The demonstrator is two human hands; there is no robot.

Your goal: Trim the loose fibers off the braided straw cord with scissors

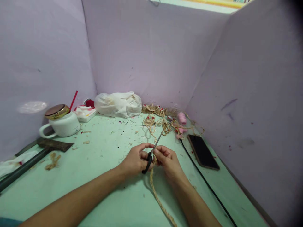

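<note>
A pair of scissors [147, 164] with black handles is in my left hand [135, 158], its blades pointing up and away from me. My left hand is closed around the handles, and its index finger reaches across to the blades. Beside it, my right hand [168, 159] pinches the end of a braided straw-coloured rope [155, 190]. That end lies right against the scissors, partly hidden by my fingers. From there the rope trails down toward the bottom edge of the view. Whether the blades touch the rope I cannot tell.
Beyond my hands lie tangled straw cords with red beads [153, 109], pink thread spools [182, 118] and a white plastic bag [118, 104]. A phone [203, 152] and black cable [203, 176] are right; a lidded white mug [65, 125] and hammer [55, 144] left. Walls enclose the green table [104, 151].
</note>
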